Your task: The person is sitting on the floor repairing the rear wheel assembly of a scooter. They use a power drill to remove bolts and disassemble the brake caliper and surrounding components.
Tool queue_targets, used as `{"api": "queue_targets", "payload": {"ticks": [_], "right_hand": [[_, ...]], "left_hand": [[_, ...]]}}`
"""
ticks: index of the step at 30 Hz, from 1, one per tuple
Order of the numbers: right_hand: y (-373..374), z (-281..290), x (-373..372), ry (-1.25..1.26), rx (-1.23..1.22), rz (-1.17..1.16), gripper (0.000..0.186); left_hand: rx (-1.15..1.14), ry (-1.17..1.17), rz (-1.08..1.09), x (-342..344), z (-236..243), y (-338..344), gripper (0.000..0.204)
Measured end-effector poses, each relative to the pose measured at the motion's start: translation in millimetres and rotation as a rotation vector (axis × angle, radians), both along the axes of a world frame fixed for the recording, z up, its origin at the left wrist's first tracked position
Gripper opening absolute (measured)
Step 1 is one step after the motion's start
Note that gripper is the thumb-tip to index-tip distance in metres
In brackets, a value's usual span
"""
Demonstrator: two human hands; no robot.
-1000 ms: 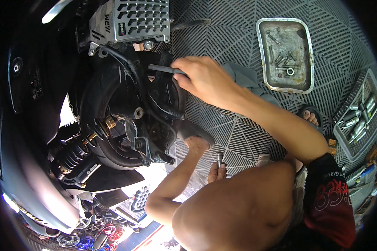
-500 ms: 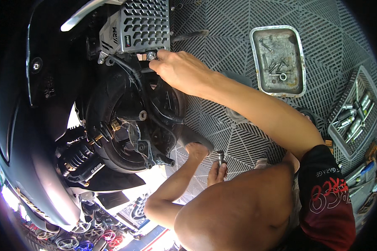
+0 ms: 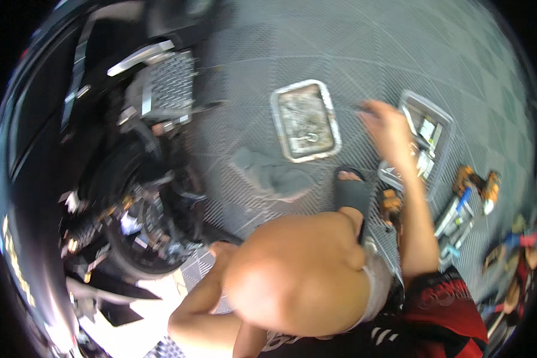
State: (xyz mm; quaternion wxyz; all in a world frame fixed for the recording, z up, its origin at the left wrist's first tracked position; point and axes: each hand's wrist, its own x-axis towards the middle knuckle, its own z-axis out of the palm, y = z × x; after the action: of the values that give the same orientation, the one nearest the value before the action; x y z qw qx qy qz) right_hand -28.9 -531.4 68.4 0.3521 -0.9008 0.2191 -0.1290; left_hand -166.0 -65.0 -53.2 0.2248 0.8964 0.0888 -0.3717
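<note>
Here, gray floor (image 3: 351,136) shows between tray rim (image 3: 333,119) and right hand (image 3: 390,128).

Motion blur throughout, white glare lower left

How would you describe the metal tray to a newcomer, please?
Start at the motorbike on the left, then go right to the grey cloth. Just beyond lies the tray: unlike the grey bin further right, it has a bright metal rim and stained bottom.
</note>
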Motion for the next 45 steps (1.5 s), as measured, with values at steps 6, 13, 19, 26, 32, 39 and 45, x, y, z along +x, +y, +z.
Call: {"api": "queue_targets", "payload": {"ticks": [6, 13, 19, 26, 32, 39, 45], "right_hand": [[-127, -66, -161, 0.436, -0.213, 0.039, 0.012], [-71, -112, -319, 0.249, -0.151, -0.112, 0.045], [58, -115, -339, -0.122, 0.746, -0.043, 0.078], [121, -175, -351, -0.147, 0.873, -0.383, 0.060], [33, -262, -316, -0.350, 0.728, -0.507, 0.047], [56, 2, -314, -0.339, 0.680, -0.496, 0.039], [52, 155, -333, -0.647, 0.660, -0.243, 0.008]], "left_hand": [[-0.323, -0.273, 0.044, 80, 120, -60, 0.028], [-0.771, -0.373, 0.301, 53, 178, -60, 0.021], [-0.828, -0.421, 0.347, 39, 231, -46, 0.021], [-0.925, -0.552, 0.149, 19, 287, -23, 0.024], [-0.887, -0.682, 0.129, 16, 289, -19, 0.030], [-1.020, -0.752, -0.036, 10, 320, 8, 0.025], [-0.832, -0.932, -0.373, 15, 375, 8, 0.026]]}}
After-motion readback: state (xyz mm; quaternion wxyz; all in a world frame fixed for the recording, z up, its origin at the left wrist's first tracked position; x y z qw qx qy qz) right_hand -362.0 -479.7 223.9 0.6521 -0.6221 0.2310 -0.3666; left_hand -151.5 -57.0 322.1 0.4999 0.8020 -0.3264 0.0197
